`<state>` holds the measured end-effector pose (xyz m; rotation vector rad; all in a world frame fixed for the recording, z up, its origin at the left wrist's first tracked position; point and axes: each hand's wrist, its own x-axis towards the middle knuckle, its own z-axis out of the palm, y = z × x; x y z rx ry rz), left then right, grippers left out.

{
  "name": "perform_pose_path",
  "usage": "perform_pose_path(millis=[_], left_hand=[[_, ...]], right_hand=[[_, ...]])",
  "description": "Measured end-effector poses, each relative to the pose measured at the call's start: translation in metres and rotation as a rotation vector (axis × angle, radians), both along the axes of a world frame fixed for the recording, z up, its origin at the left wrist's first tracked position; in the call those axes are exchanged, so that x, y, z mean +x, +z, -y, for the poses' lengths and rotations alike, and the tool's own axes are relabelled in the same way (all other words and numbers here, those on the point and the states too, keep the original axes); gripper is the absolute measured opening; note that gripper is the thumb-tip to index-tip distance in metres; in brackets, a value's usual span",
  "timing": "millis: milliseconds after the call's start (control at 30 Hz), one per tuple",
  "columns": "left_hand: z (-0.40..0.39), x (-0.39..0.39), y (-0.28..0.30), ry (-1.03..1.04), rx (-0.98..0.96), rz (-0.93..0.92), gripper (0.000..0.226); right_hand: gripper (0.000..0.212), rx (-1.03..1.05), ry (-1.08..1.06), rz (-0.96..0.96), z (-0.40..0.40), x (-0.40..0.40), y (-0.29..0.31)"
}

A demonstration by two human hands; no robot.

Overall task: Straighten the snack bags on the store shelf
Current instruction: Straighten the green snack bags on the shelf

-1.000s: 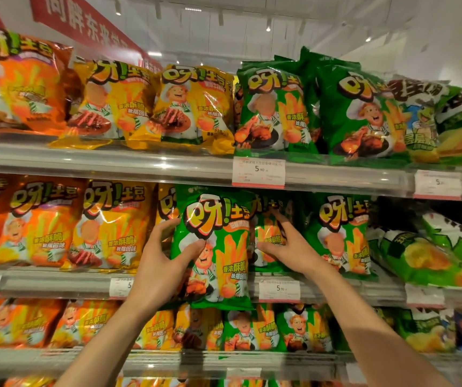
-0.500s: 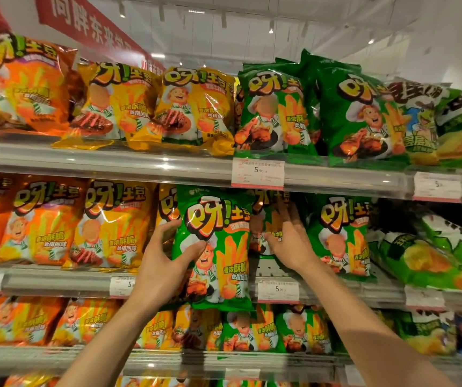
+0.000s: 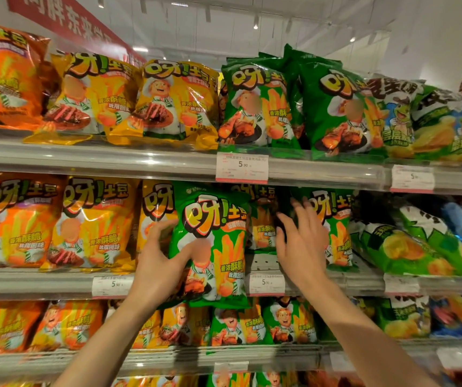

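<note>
Gripping the front green bag (image 3: 210, 247) at its left edge on the middle shelf (image 3: 43, 283), left hand (image 3: 157, 263) fingers curl round it; right hand (image 3: 301, 241) spread, probably touching bags behind. Light, crinkly, crushable: hold edges.

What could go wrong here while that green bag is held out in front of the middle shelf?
1. The left hand grips the green bag only at its left edge, and its bottom hangs below the shelf rail; it might slip or catch there.
2. The right hand reaches into the gap beside the right green bag with spread fingers and could tip it.
</note>
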<state>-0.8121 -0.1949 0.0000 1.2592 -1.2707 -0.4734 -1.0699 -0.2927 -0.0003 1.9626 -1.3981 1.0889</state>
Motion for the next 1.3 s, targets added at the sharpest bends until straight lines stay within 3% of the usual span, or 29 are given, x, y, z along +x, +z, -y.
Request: perform_pose_path(millis=[167,467,567,633,700,800,867,967,1033,1100,1200,1300], left_hand=[[0.006,-0.007,-0.003,-0.008,-0.006,0.009,0.058],[0.01,-0.016,-0.004,-0.026,-0.003,0.002,0.059],[0.01,-0.02,-0.002,-0.032,-0.012,0.001,0.056],[0.011,-0.024,-0.003,-0.048,-0.006,-0.006,0.052],[0.013,-0.033,-0.004,-0.065,-0.001,-0.029,0.052],[0.019,-0.05,-0.007,-0.08,-0.009,-0.048,0.05],[0.022,-0.06,-0.008,-0.095,-0.002,-0.029,0.049],[0.023,-0.062,-0.001,-0.14,0.013,0.003,0.051],[0.022,-0.054,0.003,-0.188,0.025,0.02,0.05],[0.019,-0.042,0.002,-0.135,-0.032,0.108,0.046],[0.019,-0.018,-0.005,0.126,-0.252,0.424,0.033],[0.026,0.003,-0.016,0.259,-0.313,0.706,0.037]], right_hand=[[0.074,0.153,-0.299,-0.205,-0.001,-0.032,-0.009],[0.073,0.241,-0.264,-0.267,0.01,-0.07,-0.006],[0.065,0.149,-0.181,-0.111,-0.007,-0.062,0.003],[0.054,0.187,-0.001,0.093,-0.031,-0.046,0.008],[0.063,0.472,0.195,0.282,-0.054,-0.026,0.008],[0.093,0.858,0.453,0.593,-0.066,0.0,-0.002],[0.088,0.879,0.522,0.701,-0.063,0.008,-0.01],[0.057,0.815,0.552,0.816,-0.055,0.011,-0.006],[0.061,0.769,0.55,0.869,-0.047,0.009,0.0],[0.07,0.71,0.53,0.876,-0.035,0.006,0.007],[0.074,0.66,0.516,0.88,-0.021,0.007,0.014],[0.072,0.66,0.492,0.856,-0.015,0.017,0.014]])
